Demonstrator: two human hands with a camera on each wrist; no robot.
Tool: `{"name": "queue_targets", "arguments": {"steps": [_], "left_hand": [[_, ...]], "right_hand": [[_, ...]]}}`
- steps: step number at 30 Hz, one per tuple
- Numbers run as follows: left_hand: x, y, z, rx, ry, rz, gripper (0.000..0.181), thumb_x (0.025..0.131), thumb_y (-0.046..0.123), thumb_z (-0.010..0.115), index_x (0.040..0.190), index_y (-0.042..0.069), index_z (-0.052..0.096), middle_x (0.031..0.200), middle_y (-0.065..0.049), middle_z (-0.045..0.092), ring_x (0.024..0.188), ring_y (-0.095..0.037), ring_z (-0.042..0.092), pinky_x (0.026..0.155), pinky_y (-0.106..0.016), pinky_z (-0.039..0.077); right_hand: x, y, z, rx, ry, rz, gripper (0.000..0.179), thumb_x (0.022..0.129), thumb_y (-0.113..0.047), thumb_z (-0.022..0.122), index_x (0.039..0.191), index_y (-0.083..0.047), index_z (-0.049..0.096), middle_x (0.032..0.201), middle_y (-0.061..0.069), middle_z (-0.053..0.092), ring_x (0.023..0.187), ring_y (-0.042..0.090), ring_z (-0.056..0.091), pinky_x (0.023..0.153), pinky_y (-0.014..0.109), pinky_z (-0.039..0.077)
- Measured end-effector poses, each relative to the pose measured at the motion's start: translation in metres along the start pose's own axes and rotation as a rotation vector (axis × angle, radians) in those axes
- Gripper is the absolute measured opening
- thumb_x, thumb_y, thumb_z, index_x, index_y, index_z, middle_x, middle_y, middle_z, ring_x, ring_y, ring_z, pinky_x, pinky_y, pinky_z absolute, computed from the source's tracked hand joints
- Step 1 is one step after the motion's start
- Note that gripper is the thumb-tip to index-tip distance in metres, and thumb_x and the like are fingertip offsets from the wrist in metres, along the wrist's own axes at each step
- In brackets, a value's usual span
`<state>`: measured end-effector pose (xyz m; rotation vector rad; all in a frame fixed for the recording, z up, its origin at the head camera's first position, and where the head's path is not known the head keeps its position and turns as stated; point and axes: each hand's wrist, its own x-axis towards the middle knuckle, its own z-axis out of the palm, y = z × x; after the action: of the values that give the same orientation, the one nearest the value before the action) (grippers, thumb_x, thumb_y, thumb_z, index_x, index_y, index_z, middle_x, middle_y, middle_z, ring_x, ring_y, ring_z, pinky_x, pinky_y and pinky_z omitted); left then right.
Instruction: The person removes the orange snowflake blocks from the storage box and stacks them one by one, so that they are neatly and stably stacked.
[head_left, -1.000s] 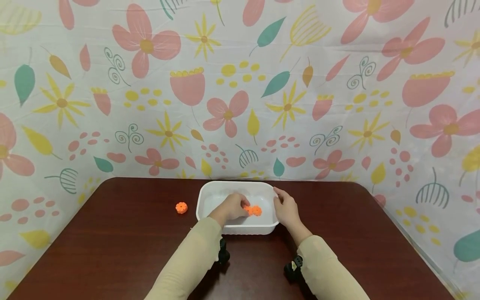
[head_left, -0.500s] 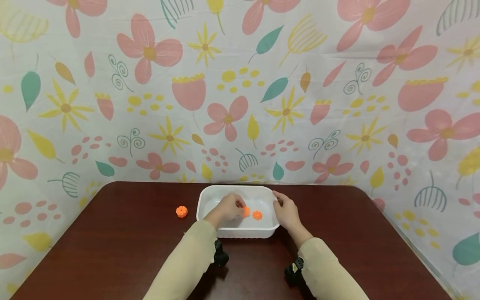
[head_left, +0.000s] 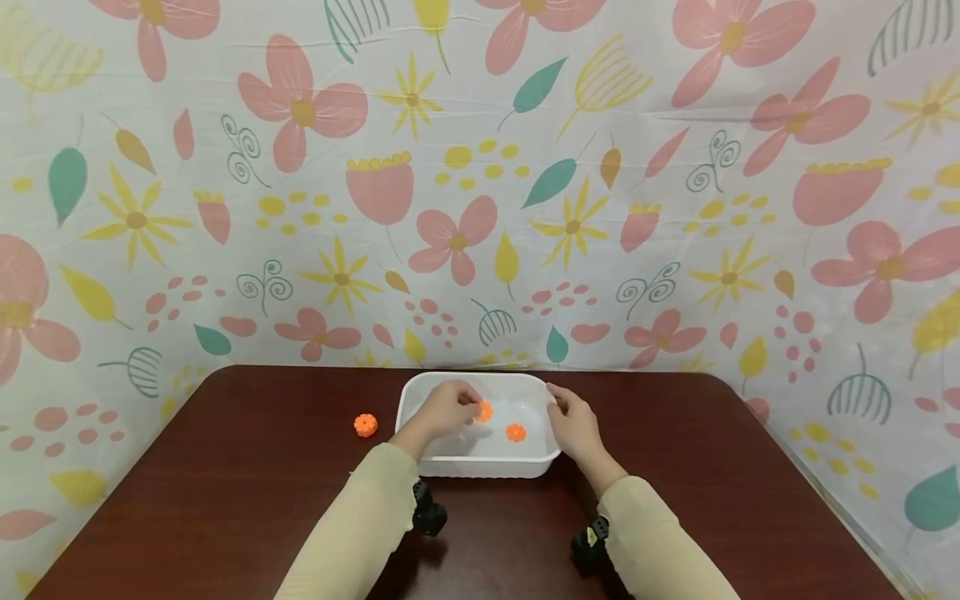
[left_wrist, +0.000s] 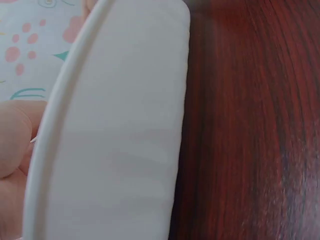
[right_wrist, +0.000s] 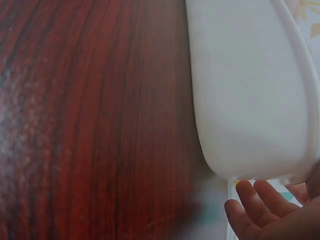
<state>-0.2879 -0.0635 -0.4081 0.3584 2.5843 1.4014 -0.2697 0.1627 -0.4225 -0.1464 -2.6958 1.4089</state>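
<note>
In the head view my left hand (head_left: 447, 407) is over a white plastic basin (head_left: 487, 468), pinching a small orange scalloped piece (head_left: 485, 411), shaped like a flower or a little pumpkin, by its left side. A second orange piece (head_left: 516, 432) lies on the basin floor to the right of it. My right hand (head_left: 574, 423) grips the basin's right rim, thumb inside. In the right wrist view the fingers (right_wrist: 267, 202) of that hand are at the basin's end wall. The left wrist view is mostly filled by the basin's side (left_wrist: 117, 125), which hides much of my left hand (left_wrist: 17, 160).
Another orange scalloped piece (head_left: 365, 425) rests on the dark red-brown table (head_left: 247, 500), left of the basin. Behind the table's far edge hangs a white cloth (head_left: 480, 208) printed with flowers and leaves. A black wrist camera (head_left: 429, 510) sits under the left sleeve.
My left hand has moved left and slightly toward the back with its orange piece, parting it from the other piece in the basin. My right hand keeps its hold on the rim.
</note>
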Motion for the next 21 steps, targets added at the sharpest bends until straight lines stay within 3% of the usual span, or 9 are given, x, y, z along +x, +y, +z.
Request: {"name": "queue_targets", "arguments": {"steps": [6, 12, 21], "left_hand": [[-0.010, 0.004, -0.011, 0.002, 0.027, 0.025, 0.011, 0.091, 0.013, 0.061, 0.097, 0.006, 0.066, 0.089, -0.006, 0.067, 0.072, -0.014, 0.062, 0.062, -0.026, 0.050], [-0.016, 0.003, -0.018, -0.013, 0.050, -0.001, 0.012, 0.093, 0.015, 0.059, 0.099, 0.008, 0.066, 0.088, -0.006, 0.067, 0.075, -0.018, 0.064, 0.064, -0.026, 0.051], [-0.018, -0.002, -0.028, -0.051, 0.094, -0.016, 0.011, 0.092, 0.016, 0.061, 0.098, 0.009, 0.068, 0.084, -0.004, 0.068, 0.071, -0.015, 0.063, 0.065, -0.027, 0.054]], "right_hand": [[0.000, 0.000, 0.000, -0.006, 0.000, -0.001, 0.042, 0.097, -0.016, 0.044, 0.138, -0.010, 0.049, 0.125, 0.023, 0.058, 0.108, 0.033, 0.060, 0.082, 0.040, 0.055], [-0.001, -0.001, 0.001, 0.000, -0.003, 0.009, 0.041, 0.097, -0.016, 0.044, 0.138, -0.010, 0.049, 0.126, 0.023, 0.057, 0.110, 0.033, 0.059, 0.085, 0.043, 0.054], [-0.001, -0.001, 0.000, 0.006, 0.002, 0.008, 0.041, 0.097, -0.015, 0.044, 0.137, -0.010, 0.050, 0.124, 0.023, 0.059, 0.106, 0.033, 0.062, 0.080, 0.040, 0.056]]}}
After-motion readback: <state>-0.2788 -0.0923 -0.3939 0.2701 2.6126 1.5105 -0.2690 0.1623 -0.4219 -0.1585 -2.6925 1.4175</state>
